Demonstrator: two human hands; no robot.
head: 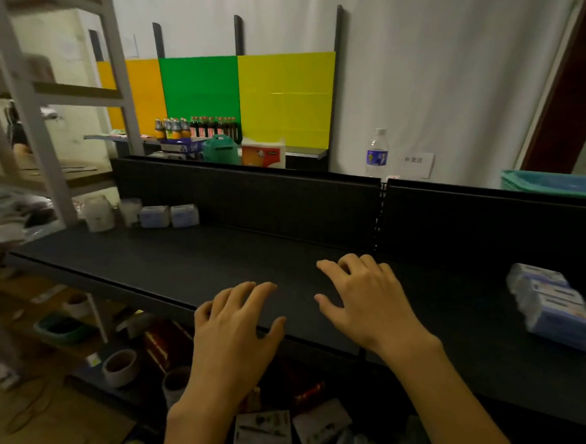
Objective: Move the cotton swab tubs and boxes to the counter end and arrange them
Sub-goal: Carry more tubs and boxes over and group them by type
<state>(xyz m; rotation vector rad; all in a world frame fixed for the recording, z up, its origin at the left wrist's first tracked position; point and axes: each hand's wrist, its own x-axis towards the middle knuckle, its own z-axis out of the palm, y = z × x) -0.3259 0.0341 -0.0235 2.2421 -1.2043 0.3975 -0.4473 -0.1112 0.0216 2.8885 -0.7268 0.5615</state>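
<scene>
left hand (pixel 234 328) and right hand (pixel 362 297): 6 o'clock, fingers loosely spread, holding nothing | tubs (pixel 98 213), pale boxes (pixel 168 215): bench (pixel 219 258) end, 10 o'clock | wrapped blue-white boxes (pixel 554 306): 3 o'clock

left hand (pixel 234 328): empty, fingers loosely spread | right hand (pixel 365 299): empty, fingers curled loosely

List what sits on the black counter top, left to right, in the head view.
Clear tub → smaller tub → two pale boxes → left hand → right hand → wrapped pack of boxes.
</scene>
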